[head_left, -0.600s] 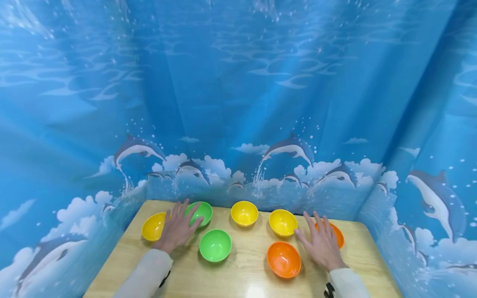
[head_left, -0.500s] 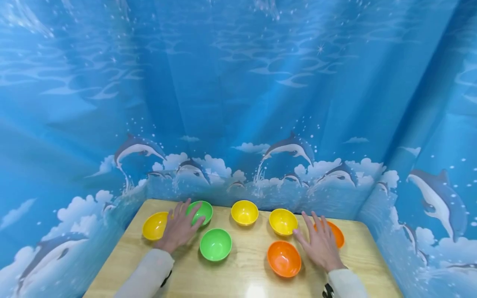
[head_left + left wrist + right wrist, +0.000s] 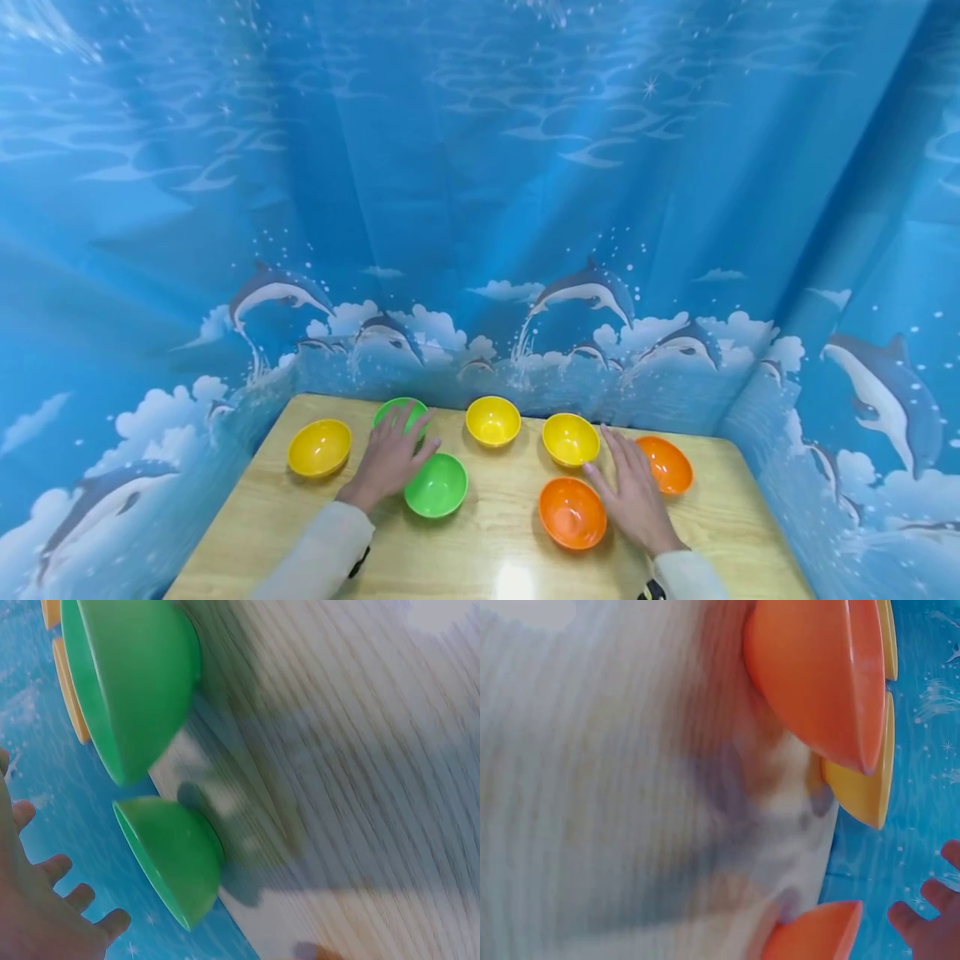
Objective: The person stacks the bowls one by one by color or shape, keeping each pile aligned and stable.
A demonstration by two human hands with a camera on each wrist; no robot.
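My left hand (image 3: 390, 460) hovers with spread fingers over the table's left side, partly covering the far green bowl (image 3: 389, 410). Just right of it sits the near green bowl (image 3: 437, 487); a yellow bowl (image 3: 319, 448) lies to its left. In the left wrist view the fingers stand apart from the green bowl (image 3: 174, 855). My right hand (image 3: 633, 493), fingers extended, is above the table between the near orange bowl (image 3: 572, 513) and the far orange bowl (image 3: 667, 465). Its fingertips are close to a yellow bowl (image 3: 571, 439). Neither hand holds anything.
Another yellow bowl (image 3: 492, 421) stands at the back middle of the wooden table (image 3: 480, 550). A blue curtain (image 3: 465, 208) printed with dolphins hangs behind the table and along both sides.
Both hands have shifted inward: the left moved right, uncovering the left yellow bowl, and the right moved slightly left, showing more of the far orange bowl. The bowls stay in place.
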